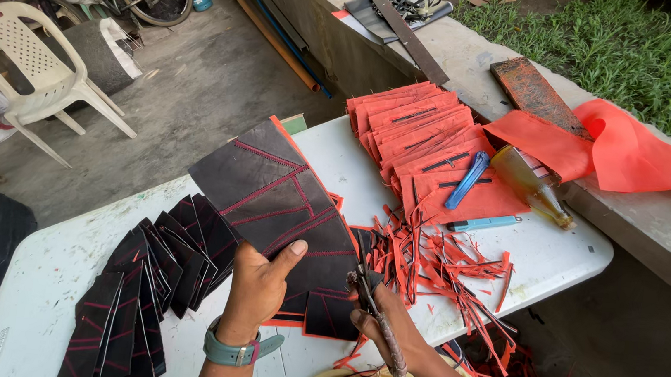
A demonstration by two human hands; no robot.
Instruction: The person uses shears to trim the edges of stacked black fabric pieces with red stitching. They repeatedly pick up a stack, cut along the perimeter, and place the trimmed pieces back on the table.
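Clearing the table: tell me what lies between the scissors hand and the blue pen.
In the head view, a heap of red offcut strips covers the white table between the right hand and the blue pen.

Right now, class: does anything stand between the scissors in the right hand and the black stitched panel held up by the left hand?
Nothing visible does. The left hand grips the black stitched panel above the white table. The scissors in the right hand already reach the panel's lower right edge.
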